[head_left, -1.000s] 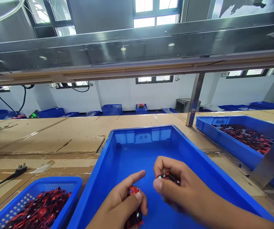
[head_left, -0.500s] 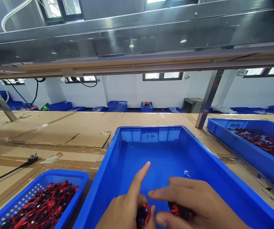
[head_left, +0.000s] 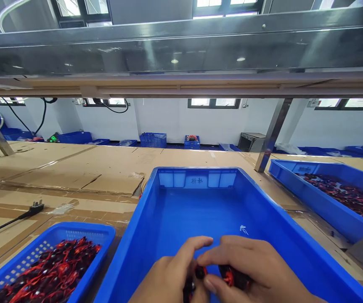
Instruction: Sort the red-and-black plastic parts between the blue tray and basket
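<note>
Both hands are close together over the near end of a large blue tray [head_left: 197, 219]. My left hand [head_left: 168, 275] is closed around a small black-and-red part [head_left: 188, 289], mostly hidden by the fingers. My right hand [head_left: 263, 267] has another black-and-red part [head_left: 230, 275] tucked under its fingers. Between the two hands, a small round black piece [head_left: 200, 272] shows at the right thumb and fingertip, touching the left fingers. Whether it belongs to the left hand's part I cannot tell.
To the left, a perforated blue basket [head_left: 85, 227] holds a heap of black-and-red parts [head_left: 55, 267]. Another blue tray [head_left: 313, 206] with similar parts stands at right, past a metal post [head_left: 273, 134]. A black plug [head_left: 36, 208] lies on the cardboard. A metal beam [head_left: 181, 50] crosses overhead.
My left index finger, stretched forward before, has bent down toward the right fingertips. The hands have come together, and a round black piece now shows between them. The view has shifted slightly.
</note>
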Tool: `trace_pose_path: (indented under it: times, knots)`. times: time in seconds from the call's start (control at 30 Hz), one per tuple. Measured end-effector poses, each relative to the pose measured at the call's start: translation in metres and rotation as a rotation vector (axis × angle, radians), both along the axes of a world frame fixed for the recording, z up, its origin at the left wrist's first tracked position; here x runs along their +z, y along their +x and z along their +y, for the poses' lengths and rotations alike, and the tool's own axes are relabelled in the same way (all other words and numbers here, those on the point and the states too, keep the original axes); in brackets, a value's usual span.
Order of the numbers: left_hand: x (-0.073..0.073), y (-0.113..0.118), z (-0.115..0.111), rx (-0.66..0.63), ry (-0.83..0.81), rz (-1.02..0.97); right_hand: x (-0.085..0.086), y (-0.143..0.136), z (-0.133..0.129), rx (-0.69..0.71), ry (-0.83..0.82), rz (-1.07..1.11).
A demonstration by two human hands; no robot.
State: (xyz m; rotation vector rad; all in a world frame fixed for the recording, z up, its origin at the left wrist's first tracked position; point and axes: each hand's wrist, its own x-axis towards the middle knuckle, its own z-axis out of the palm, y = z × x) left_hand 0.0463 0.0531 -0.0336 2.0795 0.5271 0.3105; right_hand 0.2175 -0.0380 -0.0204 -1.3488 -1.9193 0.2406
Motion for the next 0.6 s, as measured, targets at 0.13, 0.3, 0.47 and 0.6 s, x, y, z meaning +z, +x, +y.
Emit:
trace_pose_path:
  times: [0.13, 0.3, 0.47, 0.6]
  knots:
    - [-0.004, -0.002, -0.001, 0.019, 0.01, -0.064, -0.003, 0.003, -0.003, 0.04, -0.03, -0.07]
    - [-0.003, -0.003, -0.001, 0.032, 0.005, -0.052, -0.007, 0.001, -0.001, 0.056, -0.088, -0.091]
    - [0.004, 0.001, 0.002, -0.017, -0.105, 0.01, -0.002, -0.005, 0.004, -0.025, -0.351, 0.38]
    - [0.008, 0.001, 0.008, -0.121, -0.25, 0.035, -0.003, 0.004, 0.012, -0.084, -0.674, 1.102]
